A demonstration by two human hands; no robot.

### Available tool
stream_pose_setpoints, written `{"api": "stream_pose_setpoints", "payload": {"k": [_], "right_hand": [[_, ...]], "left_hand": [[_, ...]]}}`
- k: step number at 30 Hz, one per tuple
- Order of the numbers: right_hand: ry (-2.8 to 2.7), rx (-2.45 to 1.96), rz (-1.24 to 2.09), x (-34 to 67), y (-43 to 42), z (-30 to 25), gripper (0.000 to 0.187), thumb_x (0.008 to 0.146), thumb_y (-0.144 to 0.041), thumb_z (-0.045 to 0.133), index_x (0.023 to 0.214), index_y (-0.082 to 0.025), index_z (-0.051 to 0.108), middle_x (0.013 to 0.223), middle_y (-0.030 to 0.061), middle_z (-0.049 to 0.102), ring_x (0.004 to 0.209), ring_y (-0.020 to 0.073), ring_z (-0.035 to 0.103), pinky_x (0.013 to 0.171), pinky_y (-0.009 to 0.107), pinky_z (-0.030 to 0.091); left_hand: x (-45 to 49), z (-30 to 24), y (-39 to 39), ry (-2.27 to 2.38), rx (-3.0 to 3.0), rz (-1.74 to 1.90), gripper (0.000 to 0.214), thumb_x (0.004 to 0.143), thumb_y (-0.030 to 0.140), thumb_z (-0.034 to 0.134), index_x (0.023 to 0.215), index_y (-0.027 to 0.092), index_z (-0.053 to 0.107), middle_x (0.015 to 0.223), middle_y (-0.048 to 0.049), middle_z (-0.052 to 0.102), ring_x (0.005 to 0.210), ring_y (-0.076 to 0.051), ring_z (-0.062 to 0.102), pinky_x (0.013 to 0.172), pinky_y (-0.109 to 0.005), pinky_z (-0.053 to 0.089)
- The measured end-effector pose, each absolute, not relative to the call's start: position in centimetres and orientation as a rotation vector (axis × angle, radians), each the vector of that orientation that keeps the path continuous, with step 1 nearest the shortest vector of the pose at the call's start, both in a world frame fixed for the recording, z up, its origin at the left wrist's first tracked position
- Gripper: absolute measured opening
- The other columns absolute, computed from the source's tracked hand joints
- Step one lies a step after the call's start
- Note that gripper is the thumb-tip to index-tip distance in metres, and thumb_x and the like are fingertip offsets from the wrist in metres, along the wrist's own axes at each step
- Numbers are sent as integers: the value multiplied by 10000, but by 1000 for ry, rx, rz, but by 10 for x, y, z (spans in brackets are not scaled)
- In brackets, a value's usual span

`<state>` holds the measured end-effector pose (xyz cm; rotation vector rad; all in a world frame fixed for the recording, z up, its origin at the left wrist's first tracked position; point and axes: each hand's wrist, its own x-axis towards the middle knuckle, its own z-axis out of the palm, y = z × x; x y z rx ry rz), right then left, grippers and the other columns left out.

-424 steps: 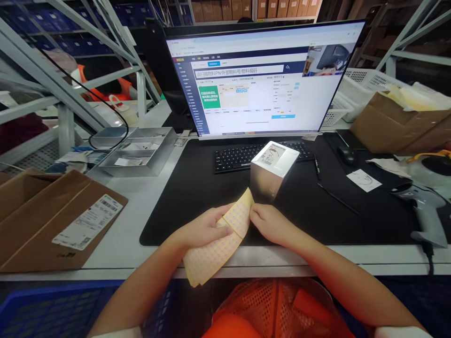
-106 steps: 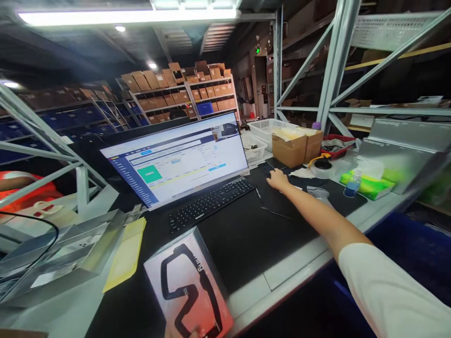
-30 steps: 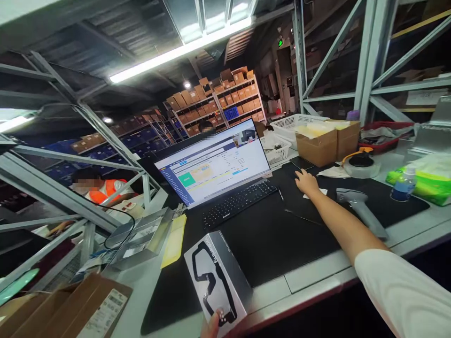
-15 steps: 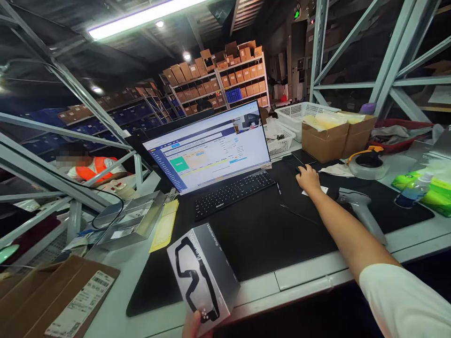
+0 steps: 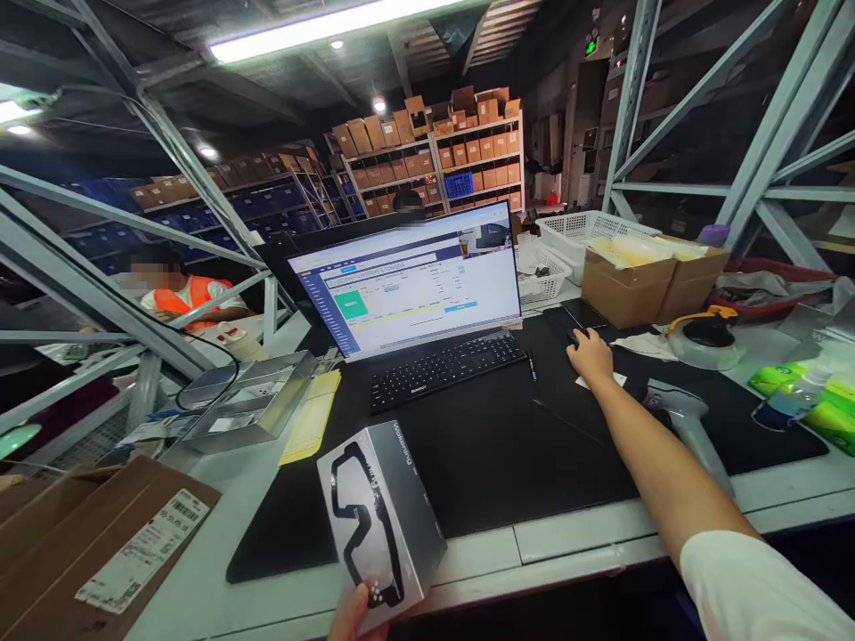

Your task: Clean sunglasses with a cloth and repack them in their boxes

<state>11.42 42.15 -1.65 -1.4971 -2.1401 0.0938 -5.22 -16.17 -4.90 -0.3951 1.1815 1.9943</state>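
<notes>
My left hand (image 5: 353,614) grips a "Wakening" product box (image 5: 374,525) by its lower end. The box is grey and white, printed with a black goggle-shaped frame, and is tilted above the front edge of the desk. At the right, my right hand (image 5: 590,354) rests over a dark computer mouse (image 5: 573,338), most of it hidden under the fingers. A white slip (image 5: 601,381) lies beneath that wrist. The black keyboard (image 5: 447,369) sits left of it, before a lit monitor (image 5: 414,285).
A grey barcode scanner (image 5: 691,423) stands beside my right forearm. Further right are a tape dispenser (image 5: 704,338) and a spray bottle (image 5: 792,401). An opened carton (image 5: 100,543) and a metal tray (image 5: 257,401) are at left. A person in an orange vest (image 5: 193,298) is beyond the rack.
My view has turned slightly left, so the surroundings appear further right. A pale orange panel on the screen has turned white. Both hands keep their holds.
</notes>
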Motion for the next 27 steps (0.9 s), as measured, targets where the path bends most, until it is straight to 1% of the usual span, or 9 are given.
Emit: {"api": "stream_pose_setpoints", "payload": {"k": [4, 7, 10, 12, 16, 21, 23, 25, 27], "right_hand": [[-2136, -1498, 102, 115, 420, -16, 520, 933, -294, 456, 1423, -183, 586, 1488, 180, 486, 1210, 325, 580, 996, 432, 448], [-2135, -1489, 107, 115, 420, -16, 515, 930, -292, 453, 1413, -186, 597, 1484, 181, 489, 1209, 326, 582, 993, 431, 449], [-2129, -1483, 115, 115, 422, -17, 508, 924, -296, 457, 1394, -183, 615, 1480, 181, 493, 1208, 327, 585, 992, 434, 449], [-2123, -1479, 125, 115, 423, -18, 505, 921, -299, 461, 1386, -185, 621, 1481, 179, 494, 1213, 327, 584, 996, 436, 448], [-2091, -1468, 154, 114, 425, -20, 509, 919, -310, 476, 1389, -176, 617, 1484, 187, 492, 1258, 335, 555, 1017, 446, 435], [-1967, -1477, 214, 114, 426, -20, 537, 966, -389, 456, 1398, -93, 575, 1417, 225, 541, 1329, 361, 484, 1061, 477, 404], [-1893, -1513, 266, 115, 429, -16, 522, 992, -384, 453, 1387, -61, 564, 1387, 237, 562, 1331, 354, 486, 1077, 485, 401], [-1811, -1575, 336, 118, 433, -9, 461, 1013, -370, 478, 1357, -79, 573, 1354, 210, 589, 1293, 324, 531, 1072, 498, 424], [-1746, -1641, 414, 123, 438, 1, 392, 1014, -375, 532, 1312, -128, 593, 1316, 153, 615, 1215, 280, 591, 1035, 502, 475]], "left_hand": [[-56, -50, -161, 1153, -344, 2002, 578, 647, 270, 845, 1213, 227, 730, 1046, -97, 792, 1158, -371, 683, 1090, -506, 502], [-53, -48, -159, 1144, -308, 2009, 644, 630, 273, 866, 1252, 217, 705, 1088, -103, 782, 1130, -366, 697, 1064, -494, 526], [-49, -45, -157, 1135, -290, 2014, 721, 603, 276, 894, 1289, 219, 679, 1080, -94, 786, 1091, -354, 716, 1034, -468, 553], [-48, -44, -157, 1133, -292, 2012, 761, 601, 288, 899, 1320, 225, 658, 1082, -92, 785, 1082, -357, 719, 1029, -475, 555], [-49, -43, -157, 1111, -284, 1993, 785, 620, 296, 893, 1357, 213, 632, 1138, -121, 766, 1093, -372, 712, 1028, -496, 551], [-51, -49, -157, 1093, -214, 2013, 738, 632, 282, 894, 1328, 219, 658, 1141, -123, 765, 1100, -381, 707, 1006, -506, 564], [-52, -52, -155, 1054, -162, 2022, 694, 633, 283, 893, 1294, 237, 685, 1125, -110, 771, 1113, -381, 702, 1017, -515, 555], [-51, -52, -152, 1013, -108, 2034, 628, 629, 287, 899, 1230, 248, 723, 1086, -97, 783, 1101, -373, 709, 1012, -514, 559], [-48, -50, -148, 996, -67, 2055, 494, 620, 271, 909, 1096, 243, 776, 1020, -80, 797, 1040, -341, 735, 964, -464, 593]]}}
